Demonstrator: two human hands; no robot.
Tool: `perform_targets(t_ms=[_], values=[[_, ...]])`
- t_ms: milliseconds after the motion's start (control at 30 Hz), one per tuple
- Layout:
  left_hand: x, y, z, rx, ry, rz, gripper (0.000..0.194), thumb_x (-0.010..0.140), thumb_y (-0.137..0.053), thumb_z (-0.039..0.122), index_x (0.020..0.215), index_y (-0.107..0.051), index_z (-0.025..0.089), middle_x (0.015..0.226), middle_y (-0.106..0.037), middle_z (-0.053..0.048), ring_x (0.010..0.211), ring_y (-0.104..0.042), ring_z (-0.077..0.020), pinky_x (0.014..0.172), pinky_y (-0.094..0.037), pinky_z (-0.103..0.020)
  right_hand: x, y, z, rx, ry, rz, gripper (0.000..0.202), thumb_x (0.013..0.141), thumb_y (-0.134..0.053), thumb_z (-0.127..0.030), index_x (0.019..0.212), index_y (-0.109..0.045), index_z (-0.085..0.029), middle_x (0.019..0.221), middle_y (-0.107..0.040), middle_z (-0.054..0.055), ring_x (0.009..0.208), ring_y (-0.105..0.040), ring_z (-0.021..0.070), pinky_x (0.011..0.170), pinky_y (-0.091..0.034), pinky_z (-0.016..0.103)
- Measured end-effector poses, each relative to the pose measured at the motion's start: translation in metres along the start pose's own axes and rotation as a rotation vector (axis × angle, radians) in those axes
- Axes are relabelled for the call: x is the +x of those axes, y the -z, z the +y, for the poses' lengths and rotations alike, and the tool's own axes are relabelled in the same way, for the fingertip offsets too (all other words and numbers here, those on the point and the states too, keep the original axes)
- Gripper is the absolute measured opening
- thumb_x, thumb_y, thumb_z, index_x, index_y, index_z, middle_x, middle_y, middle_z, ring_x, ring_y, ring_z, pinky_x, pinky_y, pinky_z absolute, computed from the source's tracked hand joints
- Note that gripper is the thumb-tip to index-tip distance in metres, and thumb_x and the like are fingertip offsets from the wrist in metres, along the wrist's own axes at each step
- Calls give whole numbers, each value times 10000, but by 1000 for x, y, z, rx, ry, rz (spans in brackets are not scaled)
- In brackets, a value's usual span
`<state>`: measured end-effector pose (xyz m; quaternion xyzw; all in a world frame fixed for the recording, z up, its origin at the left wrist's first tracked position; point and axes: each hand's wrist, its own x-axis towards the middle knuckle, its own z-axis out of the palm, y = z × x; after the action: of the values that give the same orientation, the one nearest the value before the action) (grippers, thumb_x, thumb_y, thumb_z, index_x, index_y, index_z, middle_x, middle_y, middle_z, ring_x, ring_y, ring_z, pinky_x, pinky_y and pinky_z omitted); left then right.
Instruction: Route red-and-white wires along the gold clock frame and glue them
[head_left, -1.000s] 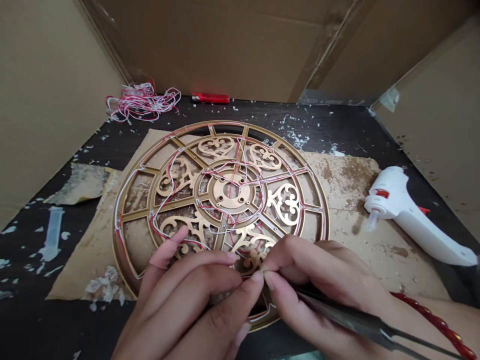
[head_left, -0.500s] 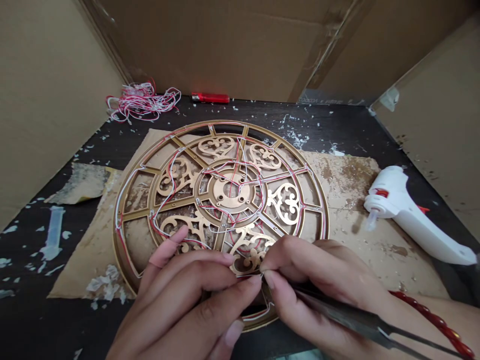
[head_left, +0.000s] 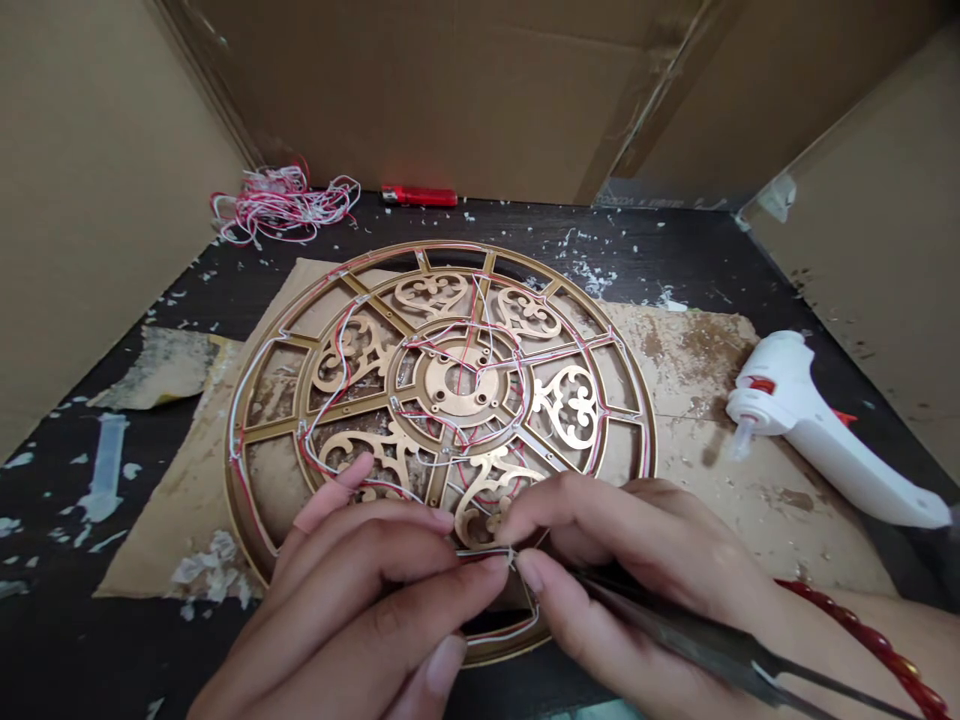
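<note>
A round gold-coloured ornamental wheel frame [head_left: 279,424], with red and white wires [head_left: 309,432] running along its rings and spokes, lies in front of me. My left hand [head_left: 375,600] reaches over its near left part, thumb and index finger pinching a wire [head_left: 480,553] at the near edge of the inner ring. Close beside it, my right hand [head_left: 615,570] has its thumb and index fingertips slightly apart at the wire's end. Dark metal tweezers [head_left: 697,635] are tucked in the right hand, prongs pointing back toward the wrist. The fingers partly hide the wheel's near side.
A white glue gun [head_left: 840,440] lies at right on stained cardboard [head_left: 712,400]. Behind the wheel are a tangle of red and white wire [head_left: 289,205] and a red lighter [head_left: 420,195]. A clear plastic piece [head_left: 109,465] and white scraps lie left. Cardboard walls [head_left: 450,90] surround the dark table.
Both hands have shifted slightly left. The right thumb and index fingertips have parted a little from the wire, whose end now shows between the hands.
</note>
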<state>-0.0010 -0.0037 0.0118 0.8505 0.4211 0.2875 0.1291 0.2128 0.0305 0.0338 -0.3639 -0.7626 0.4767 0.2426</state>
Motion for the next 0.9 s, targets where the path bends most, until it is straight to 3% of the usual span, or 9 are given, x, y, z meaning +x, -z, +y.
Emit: perform_targets(t_ms=[133,233,333,533,667,833,900], values=[[1,-1,0,16,2,34,382,821,-423,167,1152,-550,310,898,-634,67,1011,-564,-103,1151,-272,-348,-2,-2,1,-16,29,3,229,882,-472,-113,1094,-451,-194,564,-421,-108,443,-408,29,435,-341,131],[2,-3,2,46,-2,54,327,821,-431,202,1085,-593,307,886,-652,68,973,-589,-107,1135,-298,-341,-3,0,0,-43,4,-31,158,907,-465,-140,1049,-492,-203,626,-534,-78,501,-498,36,472,-385,142],[4,-8,6,65,65,91,246,832,-460,314,998,-642,320,808,-663,53,925,-619,-139,1058,-409,-367,-4,2,0,-88,-18,-38,128,926,-446,-156,1005,-532,-209,732,-635,-37,583,-583,55,510,-420,165],[8,-15,13,65,116,105,248,839,-463,423,951,-665,335,727,-646,40,875,-633,-151,974,-488,-364,-5,0,3,-149,6,-30,137,902,-434,-121,947,-533,-203,662,-588,-35,525,-529,65,484,-396,192],[7,-9,9,68,90,88,235,841,-458,378,967,-654,344,744,-652,53,888,-637,-143,1010,-461,-355,-5,-2,5,-119,30,-26,148,872,-430,-95,929,-525,-194,651,-557,-40,520,-492,62,487,-377,185],[4,-1,-1,46,-29,4,336,812,-447,212,1096,-585,327,873,-657,83,996,-590,-101,1153,-260,-334,-5,-2,6,-124,42,-4,117,854,-434,-93,847,-508,-184,593,-410,-65,482,-391,46,458,-316,177],[3,0,-2,43,-57,-12,349,803,-442,183,1103,-576,303,896,-649,73,1031,-566,-105,1165,-231,-352,-4,-1,5,-118,28,5,116,856,-441,-90,852,-509,-183,590,-422,-70,479,-399,40,456,-314,170]])
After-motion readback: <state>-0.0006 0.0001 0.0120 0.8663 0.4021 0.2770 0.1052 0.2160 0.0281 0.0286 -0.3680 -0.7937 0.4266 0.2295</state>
